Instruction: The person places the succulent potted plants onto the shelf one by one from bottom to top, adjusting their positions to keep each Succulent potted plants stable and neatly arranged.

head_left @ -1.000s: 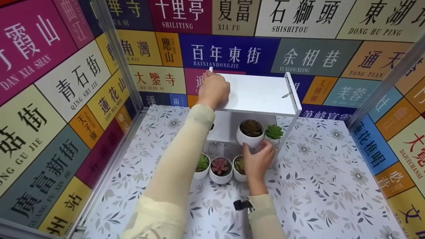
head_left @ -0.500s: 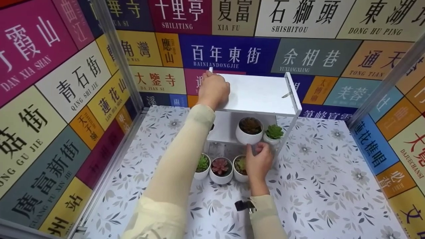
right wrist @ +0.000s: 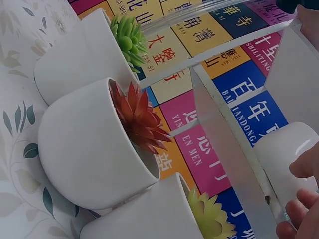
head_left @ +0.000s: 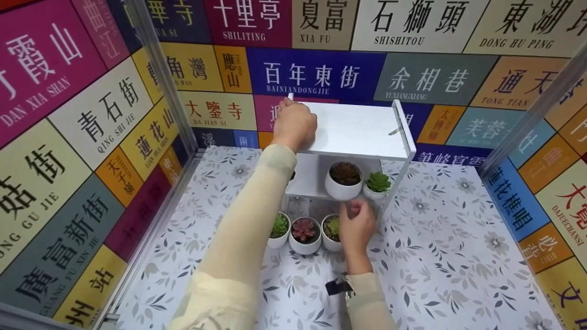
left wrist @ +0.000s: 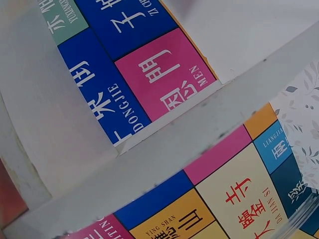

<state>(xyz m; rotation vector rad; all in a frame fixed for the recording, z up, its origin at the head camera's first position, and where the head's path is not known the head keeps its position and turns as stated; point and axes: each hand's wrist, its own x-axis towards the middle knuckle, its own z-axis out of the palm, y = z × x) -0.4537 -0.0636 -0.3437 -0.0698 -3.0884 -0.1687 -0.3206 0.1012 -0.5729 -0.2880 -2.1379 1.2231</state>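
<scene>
At the top left of a white two-tier shelf [head_left: 355, 128], my left hand [head_left: 296, 123] grips the raised side panel. The left wrist view is filled mostly by the shelf's white boards [left wrist: 164, 134]. On the lower tier stands a white pot with a dark brown succulent [head_left: 344, 185], beside a smaller potted green succulent [head_left: 379, 183] at the right end. My right hand [head_left: 358, 227] is just below and in front of the brown succulent's pot, fingers loosely bent and holding nothing. In the right wrist view its fingers [right wrist: 304, 164] overlap that white pot [right wrist: 279, 154].
Three white pots stand in a row before the shelf: a green succulent [head_left: 279, 227], a red succulent [head_left: 305, 229] and a yellow-green succulent [head_left: 331, 227], the last partly behind my right hand. The table [head_left: 440, 256] has a leaf-patterned cover. Printed panels [head_left: 321, 73] enclose it.
My right hand has let go of the brown succulent's pot and drawn back slightly downward. The pot has shifted slightly left. My left hand has stayed on the shelf.
</scene>
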